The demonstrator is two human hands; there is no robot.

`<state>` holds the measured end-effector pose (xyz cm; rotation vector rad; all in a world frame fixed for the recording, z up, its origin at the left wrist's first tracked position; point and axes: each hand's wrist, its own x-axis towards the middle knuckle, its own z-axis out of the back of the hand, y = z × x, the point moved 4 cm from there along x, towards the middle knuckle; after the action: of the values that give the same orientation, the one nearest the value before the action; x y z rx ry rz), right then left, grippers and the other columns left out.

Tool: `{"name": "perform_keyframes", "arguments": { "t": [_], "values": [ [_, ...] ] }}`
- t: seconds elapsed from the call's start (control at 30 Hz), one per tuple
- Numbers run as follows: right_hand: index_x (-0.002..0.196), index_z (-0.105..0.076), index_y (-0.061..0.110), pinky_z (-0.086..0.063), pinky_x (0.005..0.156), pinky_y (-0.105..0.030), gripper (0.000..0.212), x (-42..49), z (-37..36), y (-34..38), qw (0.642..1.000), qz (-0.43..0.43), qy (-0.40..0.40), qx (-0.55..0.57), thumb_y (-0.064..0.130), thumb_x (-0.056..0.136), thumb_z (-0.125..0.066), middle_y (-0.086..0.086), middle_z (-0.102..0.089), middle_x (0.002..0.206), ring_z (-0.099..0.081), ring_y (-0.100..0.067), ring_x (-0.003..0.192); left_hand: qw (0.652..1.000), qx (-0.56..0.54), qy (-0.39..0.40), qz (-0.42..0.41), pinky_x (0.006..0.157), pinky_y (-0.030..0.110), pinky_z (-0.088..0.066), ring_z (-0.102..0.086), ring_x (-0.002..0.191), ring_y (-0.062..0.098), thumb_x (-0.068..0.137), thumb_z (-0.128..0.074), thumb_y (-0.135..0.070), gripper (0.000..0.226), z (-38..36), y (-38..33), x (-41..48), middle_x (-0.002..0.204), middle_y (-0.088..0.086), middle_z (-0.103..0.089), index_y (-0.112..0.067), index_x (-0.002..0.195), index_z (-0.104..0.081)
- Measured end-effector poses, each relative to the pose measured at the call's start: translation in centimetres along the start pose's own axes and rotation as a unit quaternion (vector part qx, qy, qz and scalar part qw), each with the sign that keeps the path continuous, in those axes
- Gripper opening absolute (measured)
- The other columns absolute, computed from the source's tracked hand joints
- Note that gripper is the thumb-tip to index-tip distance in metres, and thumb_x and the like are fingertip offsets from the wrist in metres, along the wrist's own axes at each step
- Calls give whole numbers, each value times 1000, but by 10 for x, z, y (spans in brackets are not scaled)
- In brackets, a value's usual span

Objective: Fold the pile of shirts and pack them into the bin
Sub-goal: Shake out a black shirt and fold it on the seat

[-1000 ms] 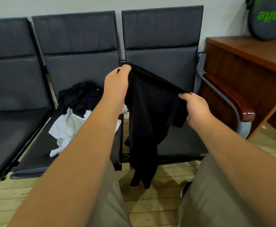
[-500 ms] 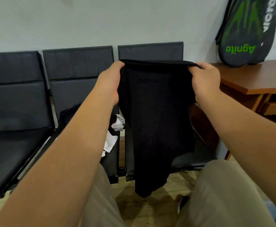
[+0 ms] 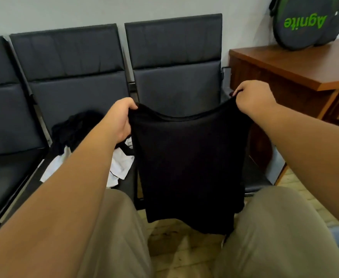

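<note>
Now a seemingly soft, light shirt [image 3: 188,157] is being spread.
Top corners are being pinched by left hand [image 3: 118,121] and right hand [image 3: 253,98].

so the shirt [image 3: 188,161] hangs between left hand [image 3: 118,121] and right hand [image 3: 253,97], bench [image 3: 174,57] behind. pile [image 3: 80,133] sits on the bench just left of the left hand, racket bag [image 3: 305,21] beyond the right hand.

Both bare forearms are reaching forward and angling inward, with the left hand [image 3: 120,121] sitting lower than the right hand [image 3: 253,97]. Each hand is curling its fingers and thumb around an upper corner of the black shirt [image 3: 188,161], its back turned toward the camera, the two holding the cloth up between them.
</note>
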<state>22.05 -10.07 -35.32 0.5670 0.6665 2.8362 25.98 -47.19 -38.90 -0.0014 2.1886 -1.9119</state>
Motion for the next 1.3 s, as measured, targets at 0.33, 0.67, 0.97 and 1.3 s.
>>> {"name": "perform_keyframes", "arguments": {
  "t": [0.33, 0.67, 0.97, 1.3],
  "values": [
    [127, -72, 22, -52, 95, -31, 36, 40, -99, -65, 945, -216, -70, 233, 43, 98, -70, 1, -67, 115, -65, -21, 108, 974, 188, -122, -25, 76, 36, -59, -73, 88, 23, 96, -73, -21, 10, 23, 83, 125, 100, 7, -76, -16, 105, -72],
    [118, -78, 29, -55, 86, -27, 23, 49, -228, -120, 951, -266, 80, 138, 31, 96, -71, -2, -73, 121, -70, -25, 102, 889, 442, -118, 26, 100, 47, -58, -70, 112, 38, 95, -69, -24, 26, 30, 169, 211, 119, 15, -75, -16, 119, -77],
    [136, -66, 19, -62, 74, -37, 42, 61, -251, -101, 926, -334, 125, 124, 41, 100, -71, -8, -74, 101, -77, -26, 82, 814, 568, -121, 34, 85, 39, -53, -67, 103, 33, 96, -71, -41, 37, 31, 183, 217, 106, 15, -72, -5, 102, -75],
    [130, -66, 31, -64, 86, -39, 23, 68, -258, -99, 928, -280, 137, 206, 28, 109, -57, -9, -71, 117, -75, -24, 90, 911, 369, -156, 100, 77, 41, -64, -75, 75, 28, 101, -70, -28, 31, 25, 180, 202, 82, 10, -73, -20, 131, -64]
  ]
}}
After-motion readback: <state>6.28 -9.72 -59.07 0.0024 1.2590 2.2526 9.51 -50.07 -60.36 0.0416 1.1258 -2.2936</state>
